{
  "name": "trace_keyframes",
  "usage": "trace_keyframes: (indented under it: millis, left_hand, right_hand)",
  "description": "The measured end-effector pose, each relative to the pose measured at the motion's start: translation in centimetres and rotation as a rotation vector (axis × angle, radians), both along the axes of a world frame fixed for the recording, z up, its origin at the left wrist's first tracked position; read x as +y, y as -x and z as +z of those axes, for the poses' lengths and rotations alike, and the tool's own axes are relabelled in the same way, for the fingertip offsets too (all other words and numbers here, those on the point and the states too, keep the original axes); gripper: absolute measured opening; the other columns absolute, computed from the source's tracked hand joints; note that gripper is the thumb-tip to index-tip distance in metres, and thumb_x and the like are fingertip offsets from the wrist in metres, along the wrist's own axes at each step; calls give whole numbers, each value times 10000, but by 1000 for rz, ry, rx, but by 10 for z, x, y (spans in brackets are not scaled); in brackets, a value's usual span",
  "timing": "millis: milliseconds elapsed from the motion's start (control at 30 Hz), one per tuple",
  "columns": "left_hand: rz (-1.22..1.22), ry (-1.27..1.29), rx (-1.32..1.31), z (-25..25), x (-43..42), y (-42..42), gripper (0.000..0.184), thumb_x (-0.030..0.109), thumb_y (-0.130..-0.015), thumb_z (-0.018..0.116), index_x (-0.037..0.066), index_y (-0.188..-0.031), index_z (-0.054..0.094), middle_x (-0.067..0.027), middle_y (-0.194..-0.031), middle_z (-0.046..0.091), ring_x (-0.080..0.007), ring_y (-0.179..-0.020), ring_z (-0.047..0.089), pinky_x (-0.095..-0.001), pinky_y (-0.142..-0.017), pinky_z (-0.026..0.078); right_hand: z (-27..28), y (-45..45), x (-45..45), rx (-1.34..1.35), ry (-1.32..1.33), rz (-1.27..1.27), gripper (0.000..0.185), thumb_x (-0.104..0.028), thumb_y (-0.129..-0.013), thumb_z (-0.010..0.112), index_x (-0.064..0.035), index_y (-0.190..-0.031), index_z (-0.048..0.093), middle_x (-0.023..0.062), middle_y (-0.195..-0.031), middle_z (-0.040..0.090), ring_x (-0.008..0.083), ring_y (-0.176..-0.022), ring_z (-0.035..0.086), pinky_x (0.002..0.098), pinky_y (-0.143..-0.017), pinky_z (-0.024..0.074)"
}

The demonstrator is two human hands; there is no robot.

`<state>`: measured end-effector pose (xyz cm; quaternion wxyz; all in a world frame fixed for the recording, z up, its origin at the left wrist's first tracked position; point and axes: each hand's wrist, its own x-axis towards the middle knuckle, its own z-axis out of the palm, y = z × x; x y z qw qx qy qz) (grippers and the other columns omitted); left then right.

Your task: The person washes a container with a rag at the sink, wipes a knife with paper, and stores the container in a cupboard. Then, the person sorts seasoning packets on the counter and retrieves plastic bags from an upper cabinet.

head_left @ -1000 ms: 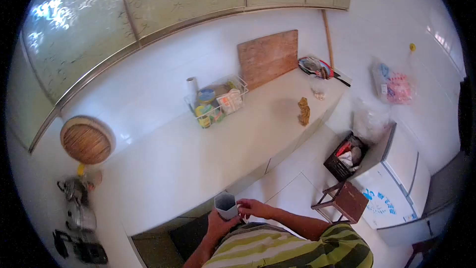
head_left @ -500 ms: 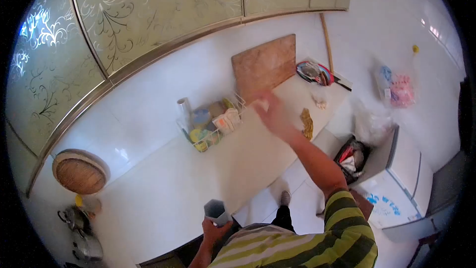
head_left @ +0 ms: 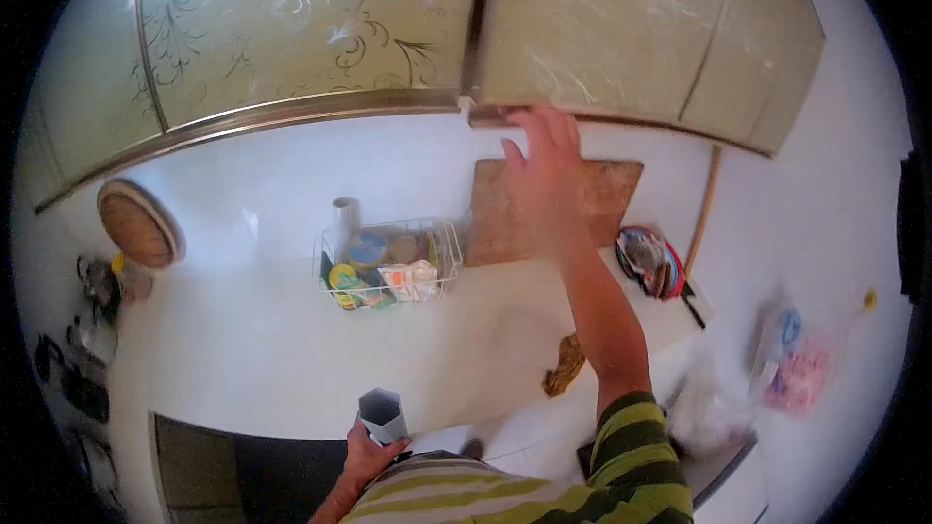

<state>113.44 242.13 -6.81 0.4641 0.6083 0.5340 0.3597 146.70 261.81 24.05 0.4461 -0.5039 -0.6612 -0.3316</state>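
Low in the view, my left hand (head_left: 369,456) is wrapped round a grey, angular, open-topped container (head_left: 382,415) at the counter's front edge. My right hand (head_left: 546,160) is raised to the lower edge of a frosted wall cabinet door (head_left: 602,34). Its fingertips touch or overlap the door's bottom rim, and the thumb stands apart; the fingers look curled towards the rim, partly blurred. That door sits slightly out of line with the patterned door (head_left: 311,19) on its left, with a dark gap between them.
Against the wall stand a white wire basket (head_left: 388,296) of packets and a wooden board (head_left: 500,213). A brown-yellow item (head_left: 564,367) lies on the counter (head_left: 243,359). Right of it are a stack of round items (head_left: 649,262) and hanging bags (head_left: 801,374). Pots (head_left: 95,335) are at left.
My right hand has left the container's side and risen past the counter to the cabinet door. That door has opened slightly. The view has tilted up; my left hand still holds the container.
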Motion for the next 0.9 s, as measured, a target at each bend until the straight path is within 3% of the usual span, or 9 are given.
trace_keyframes:
  millis: [167, 267, 333, 400, 467, 533, 667, 767, 900]
  left_hand:
    - [-49, -43, 62, 29, 14, -49, 753, 205, -661, 893, -10, -1255, 482, -184, -1069, 687, -256, -1019, 677, -374, -893, 540]
    - [-49, -56, 43, 33, 27, -60, 756, 200, -668, 890, -6, -1266, 476, -178, -1104, 675, -249, -1030, 671, -375, -888, 546]
    - [-64, -65, 16, 29, 41, -63, 750, 202, -675, 886, -5, -1267, 476, -175, -1117, 671, -249, -1031, 669, -375, -886, 547]
    - [-100, -117, -12, 22, 57, -70, 733, 204, -688, 878, -2, -1267, 480, -167, -1134, 664, -255, -1033, 666, -384, -886, 547]
    - [-138, -118, 2, 25, 72, -77, 730, 208, -689, 877, -1, -1266, 481, -168, -1126, 667, -252, -1031, 667, -381, -888, 544]
    - [-156, -119, 51, 30, 85, -88, 729, 227, -682, 880, 3, -1255, 488, -169, -1099, 675, -246, -1021, 669, -383, -891, 537]
    - [-240, -211, 7, 38, 102, -103, 722, 250, -671, 884, 0, -1228, 499, -165, -1069, 685, -254, -1009, 672, -386, -884, 531]
    - [-253, -167, 17, 39, 105, -113, 784, 251, -668, 883, 0, -1279, 461, -171, -1117, 664, -254, -1047, 655, -385, -914, 519]
    - [-259, -196, -104, 40, 108, -125, 898, 225, -674, 872, 3, -1377, 359, -178, -1222, 605, -261, -1122, 614, -400, -961, 496]
  right_hand:
    - [-25, -56, -90, 80, -165, 183, 373, -55, -679, 796, -55, -1011, 627, 139, -1068, 609, 304, -1009, 590, 363, -880, 467]
    - [-102, -132, -139, 624, -603, 63, 372, -80, -858, 700, 30, -1195, 587, 140, -1108, 615, 259, -917, 595, 360, -837, 494]
    - [-95, -161, -182, 902, -710, 369, 325, -116, -957, 589, 46, -1233, 529, 167, -1088, 628, 248, -937, 602, 373, -838, 506]
    - [-78, -179, -204, 578, -584, 73, 277, -124, -971, 577, 35, -1191, 518, 200, -1036, 629, 248, -904, 611, 380, -814, 509]
    - [-52, -185, -207, 576, -661, 228, 225, -81, -953, 597, 37, -1133, 534, 196, -971, 632, 239, -840, 610, 378, -768, 508]
    - [-43, -212, -221, 885, -672, 164, 144, -76, -959, 585, 11, -1071, 560, 140, -994, 628, 191, -863, 592, 366, -727, 494]
    - [-45, -263, -245, 1020, -576, 529, 211, -57, -945, 597, -48, -1155, 575, 68, -1180, 629, 147, -1071, 574, 334, -758, 489]
    - [-42, -258, -245, 964, -553, 546, 154, -60, -954, 582, -49, -1108, 588, 56, -1090, 649, 144, -1008, 587, 341, -741, 510]
    - [-50, -215, -228, 955, -667, 273, 218, -77, -965, 561, -43, -1180, 561, 90, -1237, 593, 175, -1090, 584, 333, -778, 518]
